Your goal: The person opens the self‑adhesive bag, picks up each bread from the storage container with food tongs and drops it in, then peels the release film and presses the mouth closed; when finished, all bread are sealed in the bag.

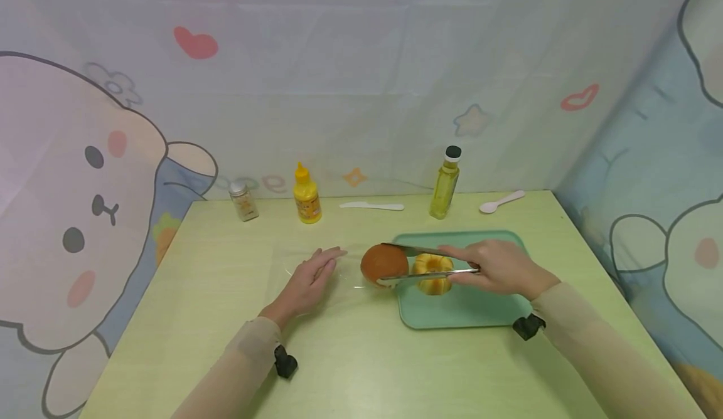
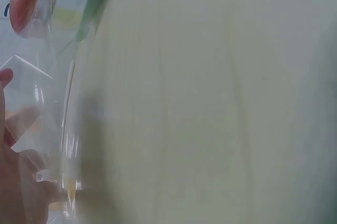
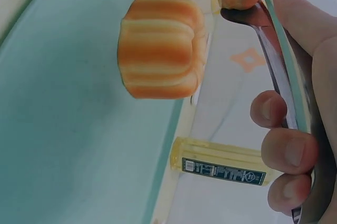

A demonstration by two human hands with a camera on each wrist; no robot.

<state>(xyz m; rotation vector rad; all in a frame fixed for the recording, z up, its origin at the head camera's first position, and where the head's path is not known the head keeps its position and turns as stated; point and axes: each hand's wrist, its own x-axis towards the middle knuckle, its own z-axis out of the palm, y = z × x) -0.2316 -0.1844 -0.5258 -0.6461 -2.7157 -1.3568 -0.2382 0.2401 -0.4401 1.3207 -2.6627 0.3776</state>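
My right hand (image 1: 503,268) grips a pair of metal tongs (image 1: 432,275), whose arms reach left across the tray. Between the tongs' ends sits a round brown bun (image 1: 383,265), above the table just past the tray's left edge. A clear plastic bag (image 2: 37,71) extends from my left hand (image 1: 307,284) toward the bun, and its film overlaps the bun in the left wrist view. My left fingers hold the bag, partly seen through the film. A ridged golden pastry (image 3: 158,48) rests on the green tray (image 1: 457,312), below the tongs.
Along the table's back edge stand a shaker jar (image 1: 244,202), a yellow squeeze bottle (image 1: 307,198) and an oil bottle (image 1: 445,184). A white plastic knife (image 1: 371,206) and a white spoon (image 1: 501,202) lie there too. A printed cloth (image 1: 361,80) hangs behind.
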